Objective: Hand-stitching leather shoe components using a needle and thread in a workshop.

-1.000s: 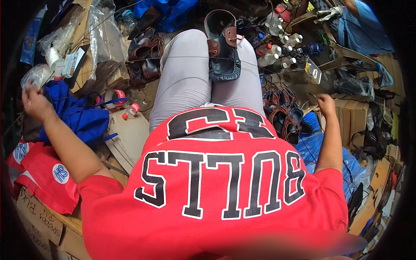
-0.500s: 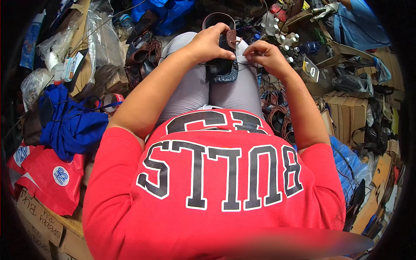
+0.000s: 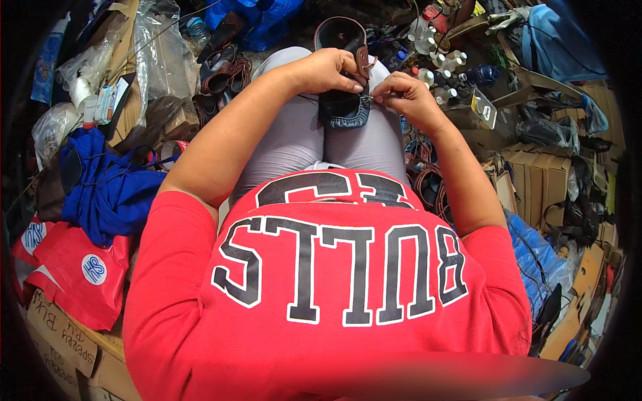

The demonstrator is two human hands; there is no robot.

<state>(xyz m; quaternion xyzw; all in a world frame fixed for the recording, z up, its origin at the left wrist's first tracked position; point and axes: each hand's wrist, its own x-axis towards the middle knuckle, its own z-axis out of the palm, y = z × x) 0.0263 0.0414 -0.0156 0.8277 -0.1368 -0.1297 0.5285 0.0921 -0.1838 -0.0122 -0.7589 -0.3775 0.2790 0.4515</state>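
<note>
A dark leather shoe (image 3: 346, 120) with a gathered, stitched toe seam rests across my grey-trousered thighs, its toe towards me. Its brown-lined heel opening (image 3: 340, 30) points away. My left hand (image 3: 331, 72) grips the shoe's side from the left, fingers wrapped over the upper and thumb near the toe seam. A brown leather side flap (image 3: 362, 61) with a short lace end stands out beside those fingers. On the right, my right hand (image 3: 404, 95) has thumb and forefinger pinched close to the seam's right edge. What lies between these fingertips is too small to make out.
Several white-capped bottles (image 3: 447, 73) stand beyond my right hand. Pairs of brown and black shoes (image 3: 224, 73) lie left of my knees. Blue cloth (image 3: 110, 184), a red bag (image 3: 83, 274) and cardboard boxes (image 3: 535, 177) crowd both sides.
The right hand has moved slightly down and left, its fingertips now at the toe seam. My left hand and the shoe have dipped a little towards me.
</note>
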